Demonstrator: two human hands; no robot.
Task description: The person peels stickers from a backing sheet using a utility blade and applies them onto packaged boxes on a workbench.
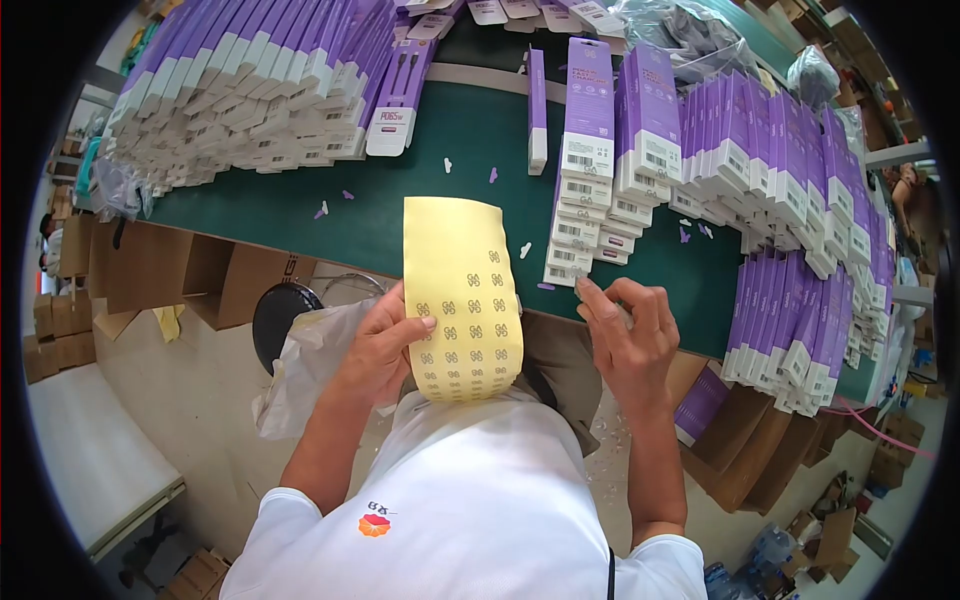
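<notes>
My left hand point(385, 335) grips the left edge of a curling yellow sticker sheet point(455, 240), thumb on its front. Rows of small dark letter stickers cover its lower part; the upper part is bare backing. My right hand point(635, 330) is curled, fingertips close together at the near end of a stack of purple and white boxes point(575, 225). Whatever those fingers may pinch is too small or hidden to make out. Dark letter marks like the stickers show on the white ends of several boxes in that stack.
More purple and white boxes point(250, 100) are piled at the left, with others point(790, 170) at the right. A lone box point(537, 110) stands on the green table point(400, 190) among small cut-out scraps. Below are cardboard boxes point(225, 280) and a black stool point(280, 325).
</notes>
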